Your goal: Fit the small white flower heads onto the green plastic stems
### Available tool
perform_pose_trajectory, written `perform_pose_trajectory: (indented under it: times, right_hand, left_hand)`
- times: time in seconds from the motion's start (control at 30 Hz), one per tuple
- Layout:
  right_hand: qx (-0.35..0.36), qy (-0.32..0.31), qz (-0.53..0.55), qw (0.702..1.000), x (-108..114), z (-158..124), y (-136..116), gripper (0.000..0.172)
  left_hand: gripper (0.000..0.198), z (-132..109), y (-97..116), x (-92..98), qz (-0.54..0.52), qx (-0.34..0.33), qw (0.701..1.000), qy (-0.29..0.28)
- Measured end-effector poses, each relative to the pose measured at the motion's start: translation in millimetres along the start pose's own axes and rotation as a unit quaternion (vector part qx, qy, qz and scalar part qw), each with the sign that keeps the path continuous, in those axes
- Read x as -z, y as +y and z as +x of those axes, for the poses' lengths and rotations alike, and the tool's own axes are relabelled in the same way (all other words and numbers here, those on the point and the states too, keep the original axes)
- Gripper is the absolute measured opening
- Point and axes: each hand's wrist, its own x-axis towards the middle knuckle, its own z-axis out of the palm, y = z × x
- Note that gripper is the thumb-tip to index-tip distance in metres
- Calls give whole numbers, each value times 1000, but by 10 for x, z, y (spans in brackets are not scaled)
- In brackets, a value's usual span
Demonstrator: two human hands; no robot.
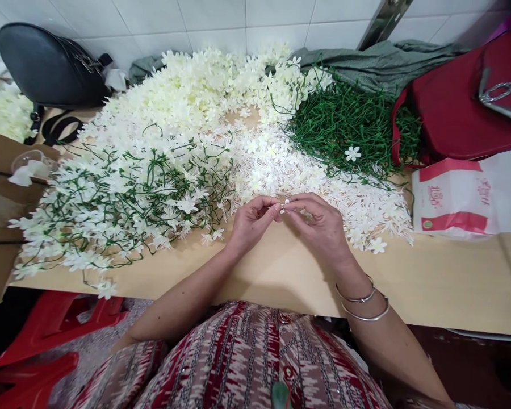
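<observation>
Over the near side of the table, my left hand (255, 220) and my right hand (321, 222) meet fingertip to fingertip, both closed in a pinch. Between them shows a small white flower part (284, 207), mostly covered by the fingers. Just beyond my hands lies a bed of white artificial flower parts (276, 165) with thin white stamens. To the left is a heap of white flowers on green stems (140, 193). A tangle of bare green plastic stems (336, 125) sits at the back right, with one white flower resting on it.
Cream petals (196, 85) are piled along the tiled wall. A black bag (51, 65) stands back left, above a cardboard box (0, 199). On the right are a red bag (464, 102) and a red-and-white paper packet (453, 196). Red stools (55, 324) stand below the table's left edge.
</observation>
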Motion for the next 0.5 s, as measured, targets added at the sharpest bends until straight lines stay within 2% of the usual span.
perform_pose_trajectory:
  times: [0.3, 0.5]
  right_hand:
    - [3, 7, -12, 1000, -16, -9, -31, 12]
    - [70, 17, -85, 994, 2, -21, 22, 9]
  left_hand:
    - [38, -12, 11, -10, 8, 34, 999, 4]
    - [33, -16, 16, 7, -5, 31, 999, -8]
